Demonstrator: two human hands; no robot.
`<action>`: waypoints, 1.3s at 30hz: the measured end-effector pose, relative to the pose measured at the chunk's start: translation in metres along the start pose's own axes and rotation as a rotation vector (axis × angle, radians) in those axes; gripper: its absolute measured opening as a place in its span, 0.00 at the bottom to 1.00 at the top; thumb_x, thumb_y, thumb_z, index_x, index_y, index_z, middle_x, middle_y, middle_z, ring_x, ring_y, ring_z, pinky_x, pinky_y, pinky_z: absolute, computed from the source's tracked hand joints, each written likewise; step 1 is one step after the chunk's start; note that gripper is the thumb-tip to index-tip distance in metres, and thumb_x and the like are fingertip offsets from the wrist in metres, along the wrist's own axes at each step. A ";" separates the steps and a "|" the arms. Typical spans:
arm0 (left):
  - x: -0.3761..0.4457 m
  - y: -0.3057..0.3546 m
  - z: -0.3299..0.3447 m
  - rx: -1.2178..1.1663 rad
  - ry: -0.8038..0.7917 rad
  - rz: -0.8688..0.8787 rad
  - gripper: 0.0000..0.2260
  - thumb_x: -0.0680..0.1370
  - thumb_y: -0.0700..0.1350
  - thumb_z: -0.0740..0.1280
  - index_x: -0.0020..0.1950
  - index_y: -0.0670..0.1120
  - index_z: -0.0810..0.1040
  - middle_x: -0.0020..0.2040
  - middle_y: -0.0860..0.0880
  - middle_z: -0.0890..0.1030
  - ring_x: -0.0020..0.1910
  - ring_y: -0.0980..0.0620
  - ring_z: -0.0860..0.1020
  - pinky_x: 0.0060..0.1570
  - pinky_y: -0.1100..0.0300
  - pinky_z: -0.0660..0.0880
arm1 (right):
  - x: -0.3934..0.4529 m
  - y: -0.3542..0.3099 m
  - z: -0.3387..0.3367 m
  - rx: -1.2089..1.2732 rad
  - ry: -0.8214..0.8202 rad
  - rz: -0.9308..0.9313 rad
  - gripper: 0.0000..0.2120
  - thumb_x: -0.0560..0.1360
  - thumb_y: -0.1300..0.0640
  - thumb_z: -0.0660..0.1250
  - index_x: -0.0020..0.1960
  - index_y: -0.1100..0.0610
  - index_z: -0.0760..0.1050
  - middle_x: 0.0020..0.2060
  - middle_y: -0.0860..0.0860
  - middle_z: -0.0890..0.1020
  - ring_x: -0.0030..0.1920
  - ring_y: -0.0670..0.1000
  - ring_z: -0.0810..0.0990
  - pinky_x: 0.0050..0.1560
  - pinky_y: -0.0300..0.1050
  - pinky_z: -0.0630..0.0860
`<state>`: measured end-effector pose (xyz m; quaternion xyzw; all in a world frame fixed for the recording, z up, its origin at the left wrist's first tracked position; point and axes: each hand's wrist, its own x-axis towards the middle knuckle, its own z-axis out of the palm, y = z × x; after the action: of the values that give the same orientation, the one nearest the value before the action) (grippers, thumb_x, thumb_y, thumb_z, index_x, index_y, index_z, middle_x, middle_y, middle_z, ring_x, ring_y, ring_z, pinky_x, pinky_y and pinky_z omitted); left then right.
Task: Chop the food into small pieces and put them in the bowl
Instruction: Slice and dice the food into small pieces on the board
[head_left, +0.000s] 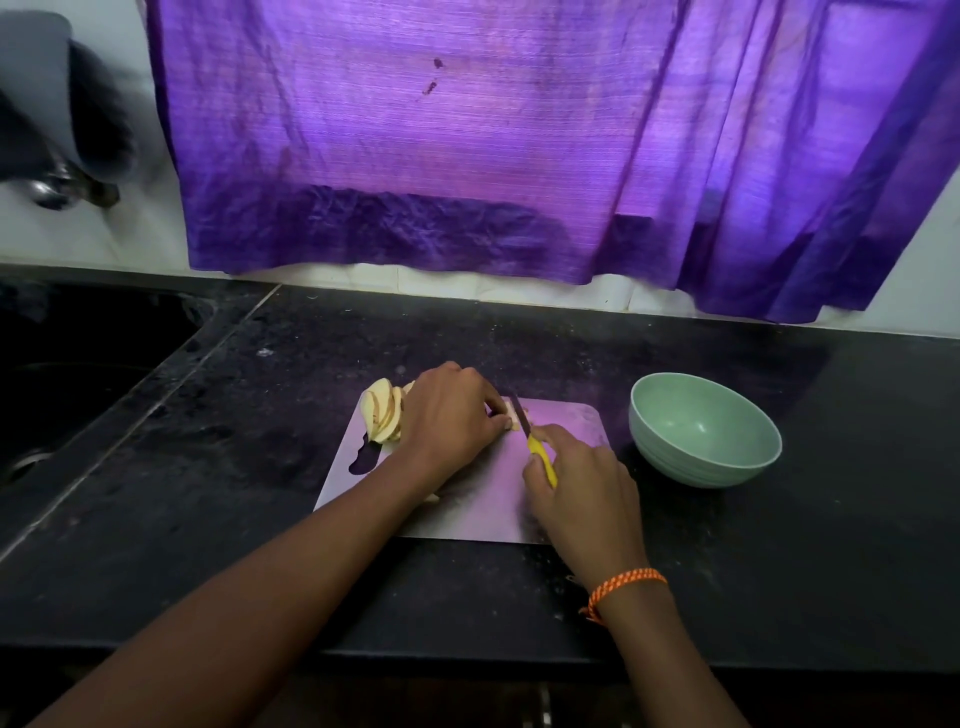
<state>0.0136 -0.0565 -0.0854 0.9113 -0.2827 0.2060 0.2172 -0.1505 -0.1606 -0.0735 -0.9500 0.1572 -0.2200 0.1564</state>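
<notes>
Right hand (576, 483) gripping knife (535, 447), left hand (452, 415) pinching food (511, 415), bowl (704, 431) beside board edge (597, 415)

No writing, label, brand, number or sign can be read anywhere here.
</notes>
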 end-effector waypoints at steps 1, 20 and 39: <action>0.000 0.000 0.000 0.004 -0.002 -0.004 0.10 0.75 0.61 0.77 0.53 0.59 0.90 0.46 0.54 0.88 0.49 0.54 0.80 0.41 0.57 0.74 | 0.002 -0.001 0.001 -0.005 -0.013 0.001 0.17 0.81 0.48 0.61 0.70 0.44 0.74 0.49 0.56 0.83 0.48 0.61 0.80 0.44 0.50 0.73; -0.002 0.007 0.000 0.074 -0.010 0.085 0.10 0.77 0.61 0.73 0.50 0.58 0.90 0.42 0.53 0.86 0.46 0.52 0.79 0.57 0.53 0.75 | -0.001 0.006 0.006 -0.072 -0.055 -0.067 0.12 0.82 0.49 0.59 0.63 0.47 0.76 0.44 0.54 0.81 0.44 0.57 0.77 0.38 0.50 0.71; -0.007 0.002 -0.012 0.006 0.008 0.016 0.06 0.78 0.53 0.73 0.49 0.56 0.90 0.42 0.55 0.87 0.50 0.52 0.79 0.58 0.52 0.70 | -0.009 0.013 -0.003 0.123 0.122 0.001 0.21 0.77 0.44 0.61 0.69 0.43 0.76 0.38 0.55 0.82 0.41 0.61 0.80 0.42 0.54 0.79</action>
<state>0.0044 -0.0488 -0.0790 0.9088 -0.2886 0.2121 0.2140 -0.1622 -0.1696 -0.0793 -0.9233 0.1532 -0.2865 0.2050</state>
